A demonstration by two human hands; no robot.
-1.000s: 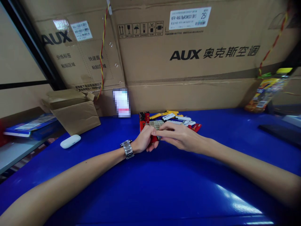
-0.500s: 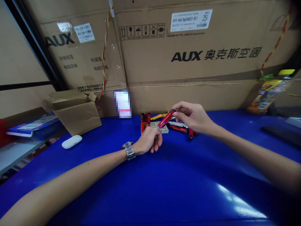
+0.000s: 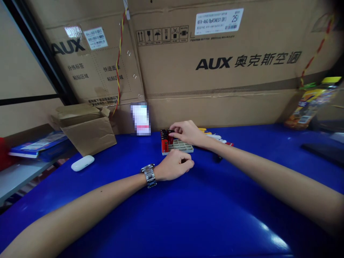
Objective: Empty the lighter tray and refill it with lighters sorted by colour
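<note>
My right hand (image 3: 188, 132) is over the back left of a pale compartment tray (image 3: 184, 147), its fingers pinched on a dark red cylinder (image 3: 170, 139). The fingers partly hide this cylinder, which stands upright among the tray's cells. Beside it, along the tray's left side, several red cylinders (image 3: 165, 146) with black tops stand upright. My left hand (image 3: 173, 165), with a metal watch on the wrist, rests in front of the tray with fingers loosely curled and nothing visible in them. Behind my right forearm lie white sticks (image 3: 215, 137) and yellow sticks (image 3: 202, 129), partly covered.
On the blue table (image 3: 172, 218), a phone (image 3: 141, 120) leans against the large cardboard box (image 3: 231, 79). An open small carton (image 3: 88, 129) and a white case (image 3: 82, 163) are at left. A bottle (image 3: 309, 105) and a dark flat object (image 3: 322, 154) are at right.
My right hand has moved left and brought the red cylinder from a tilted hold in the air to upright at the tray. My left hand has shifted slightly right and curled more.
</note>
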